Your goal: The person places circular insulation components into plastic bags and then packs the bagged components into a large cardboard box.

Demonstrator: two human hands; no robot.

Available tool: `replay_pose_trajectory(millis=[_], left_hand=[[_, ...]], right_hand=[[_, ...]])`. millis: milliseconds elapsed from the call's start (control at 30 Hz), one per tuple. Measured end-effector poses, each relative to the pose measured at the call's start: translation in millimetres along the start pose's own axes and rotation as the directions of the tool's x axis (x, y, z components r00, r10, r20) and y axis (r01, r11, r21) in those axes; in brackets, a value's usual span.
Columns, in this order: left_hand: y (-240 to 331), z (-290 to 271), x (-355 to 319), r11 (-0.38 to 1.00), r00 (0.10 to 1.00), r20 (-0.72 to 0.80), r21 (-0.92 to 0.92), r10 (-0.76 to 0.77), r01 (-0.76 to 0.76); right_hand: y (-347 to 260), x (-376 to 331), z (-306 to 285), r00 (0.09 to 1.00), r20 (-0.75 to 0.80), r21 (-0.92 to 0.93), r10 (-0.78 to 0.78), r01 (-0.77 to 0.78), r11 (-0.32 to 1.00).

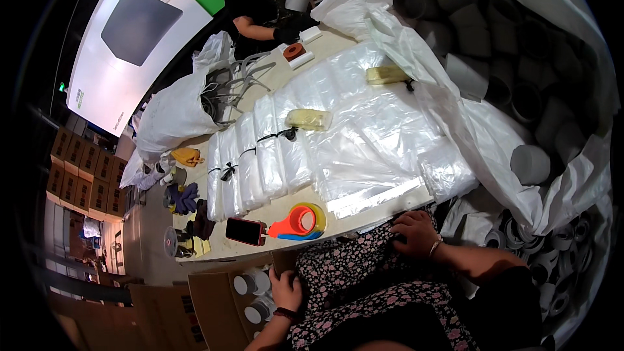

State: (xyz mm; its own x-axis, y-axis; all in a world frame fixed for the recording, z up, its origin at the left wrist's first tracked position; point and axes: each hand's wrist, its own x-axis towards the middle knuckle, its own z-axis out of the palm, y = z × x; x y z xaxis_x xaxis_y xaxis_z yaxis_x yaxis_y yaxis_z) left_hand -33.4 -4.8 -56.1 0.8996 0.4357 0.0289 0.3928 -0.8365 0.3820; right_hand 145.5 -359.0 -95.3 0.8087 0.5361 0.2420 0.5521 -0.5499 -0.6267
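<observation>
My left hand (286, 288) rests at the edge of my floral-clad lap, fingers curled, beside an open cardboard box (214, 305) with white rolls inside. On my right thigh lies my right hand (415, 234), fingers bent against the floral fabric, a bracelet at the wrist. Neither hand holds anything I can see. Just ahead on the table (273, 211) stand a tape dispenser (300, 222) in orange, yellow and blue and a red-cased phone (246, 231). Stacks of clear plastic bags (312, 149) cover the tabletop.
A big white sack (520, 91) of grey rolls rises on the right. Two yellowish bundles (309, 119) lie on the plastic. A person in black sits at the far end by another white bag (179, 107). Gloves and small items lie at the table's left; cartons are stacked far left.
</observation>
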Motion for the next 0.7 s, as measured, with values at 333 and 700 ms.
replay_pose_trajectory(millis=[333,700], left_hand=[[1.9,-2.9,1.9,1.0,1.0,0.011,-0.001,0.009,-0.009],[-0.4,-4.2,2.0,0.999,0.999,0.026,-0.037,0.022,-0.021]], right_hand=[[-0.5,-1.0,3.0,1.0,0.017,-0.006,0.012,-0.012,1.0],[-4.0,0.2,0.1,1.0,-0.005,-0.029,-0.002,0.002,1.0]])
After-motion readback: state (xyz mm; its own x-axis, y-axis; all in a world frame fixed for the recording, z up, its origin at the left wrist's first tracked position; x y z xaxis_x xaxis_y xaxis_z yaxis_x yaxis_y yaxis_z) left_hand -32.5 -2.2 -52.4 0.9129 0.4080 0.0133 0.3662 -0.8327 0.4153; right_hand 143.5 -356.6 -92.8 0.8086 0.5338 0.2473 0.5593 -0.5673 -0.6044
